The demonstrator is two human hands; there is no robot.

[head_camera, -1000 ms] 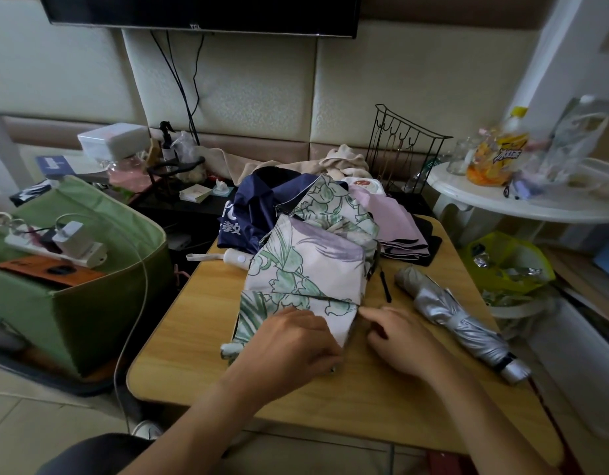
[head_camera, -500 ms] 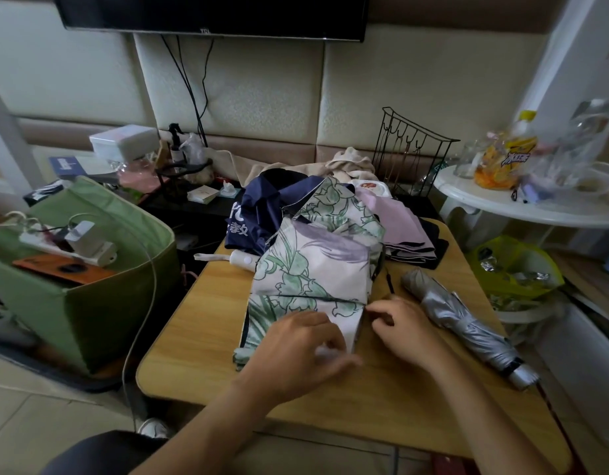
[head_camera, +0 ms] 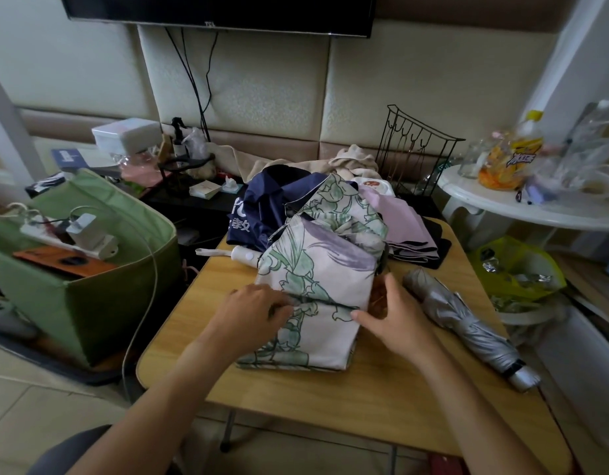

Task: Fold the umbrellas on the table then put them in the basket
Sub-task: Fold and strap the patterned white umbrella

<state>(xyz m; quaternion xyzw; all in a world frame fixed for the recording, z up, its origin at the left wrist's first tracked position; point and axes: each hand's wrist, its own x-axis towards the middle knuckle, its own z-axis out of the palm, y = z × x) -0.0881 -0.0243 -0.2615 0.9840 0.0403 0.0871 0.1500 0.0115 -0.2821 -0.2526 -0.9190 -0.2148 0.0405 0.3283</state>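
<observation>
- Left hand (head_camera: 251, 311) lies on the near left part of the floral umbrella (head_camera: 313, 296), fingers curled and pinching a fabric fold at the dark seam; forearm comes in low from the near bench (head_camera: 330, 399) edge.
- Right hand (head_camera: 392, 322) cups the umbrella's right edge, thumb on the cloth, fingers loosely bent round the side.
- Risk: slack panels slip from the pinch and the pleats fall open again.
- Risk: the right elbow nudges the silver umbrella (head_camera: 467, 323), already rolled, lying near the right edge; it may roll off.
- Further back, navy umbrella (head_camera: 261, 204) and pink umbrella (head_camera: 402, 217) overlap the floral one; tugging may drag them.
- Green basket (head_camera: 90, 269) sits left, off the bench.
</observation>
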